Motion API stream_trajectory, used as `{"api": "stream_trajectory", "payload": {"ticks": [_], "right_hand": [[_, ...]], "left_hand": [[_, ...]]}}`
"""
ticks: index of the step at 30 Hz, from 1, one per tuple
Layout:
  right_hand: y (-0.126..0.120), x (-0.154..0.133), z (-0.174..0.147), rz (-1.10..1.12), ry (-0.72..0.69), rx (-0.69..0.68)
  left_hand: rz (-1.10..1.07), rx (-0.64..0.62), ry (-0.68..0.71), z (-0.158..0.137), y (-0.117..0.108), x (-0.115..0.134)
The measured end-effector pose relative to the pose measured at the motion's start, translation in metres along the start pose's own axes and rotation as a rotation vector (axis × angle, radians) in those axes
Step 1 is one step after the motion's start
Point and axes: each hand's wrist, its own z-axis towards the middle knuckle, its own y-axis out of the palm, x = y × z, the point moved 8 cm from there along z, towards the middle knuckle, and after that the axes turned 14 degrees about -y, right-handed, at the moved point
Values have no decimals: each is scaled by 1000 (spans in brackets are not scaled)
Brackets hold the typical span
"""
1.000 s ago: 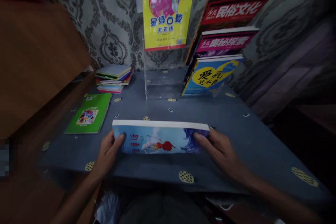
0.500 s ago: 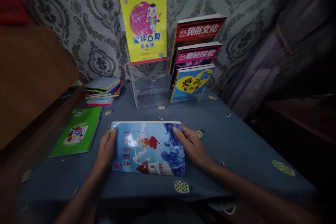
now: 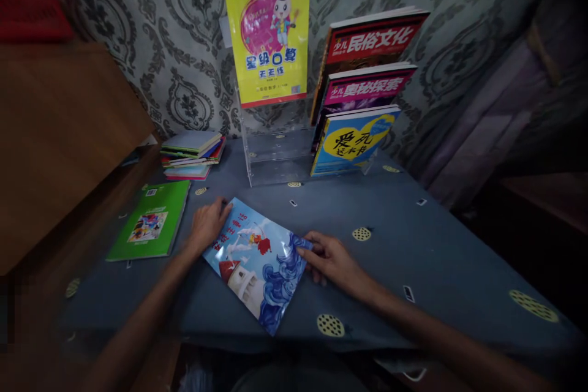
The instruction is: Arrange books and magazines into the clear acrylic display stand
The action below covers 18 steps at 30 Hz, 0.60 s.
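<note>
A blue picture book (image 3: 260, 251), with red lettering, a tower and dark blue waves on its cover, is tilted diagonally over the front half of the table. My left hand (image 3: 209, 223) grips its upper left edge. With thumb on the cover and fingers beneath, my right hand (image 3: 328, 260) pinches its right corner. Left of my left hand lies a green book (image 3: 154, 220), flat on the cloth. Behind stands a clear acrylic rack (image 3: 280, 170), bearing a yellow workbook (image 3: 271, 30) on its upper left tier.
On the rack's right side stand a red book (image 3: 374, 43), a purple book (image 3: 367, 86) and a blue book with a yellow heart (image 3: 353, 144). A stack of books (image 3: 190, 156) lies at the back left. A brown box-like surface (image 3: 59, 147) borders the table's left; a curtain (image 3: 496, 116) hangs right.
The picture book has turned clockwise from level to diagonal, its lettered end now up and left. My left hand has moved up its edge. The whole view has shifted slightly.
</note>
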Motion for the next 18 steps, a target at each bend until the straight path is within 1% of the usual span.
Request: {"api": "stream_trajectory", "payload": {"ticks": [2, 3, 4, 6, 7, 9, 10, 12, 13, 15, 18], "right_hand": [[-9, -7, 0, -287, -50, -4], [-14, -12, -1, -444, -88, 5], [-18, -17, -1, -592, -135, 24], [-21, -30, -2, -821, -259, 83], [-20, -37, -3, -893, -338, 108], [-9, -48, -4, -958, -511, 111], [-1, -52, -5, -959, -589, 78], [16, -56, -5, -936, -712, -23], [24, -57, -5, -925, -749, -70], [32, -55, -5, -904, -776, -132], [33, -52, -3, -856, -755, -184]], "left_hand": [[156, 106, 35, -17, -3, 11], [184, 138, 77, -28, -3, 18], [179, 137, 141, -39, 0, 27], [103, 58, 307, -63, 11, 48], [63, 8, 405, -75, 17, 58], [19, -44, 549, -93, 26, 73], [13, -47, 577, -97, 29, 76], [10, -41, 563, -94, 32, 74], [12, -36, 537, -88, 32, 70], [26, -15, 465, -71, 30, 59], [26, 10, 354, -44, 25, 38]]}}
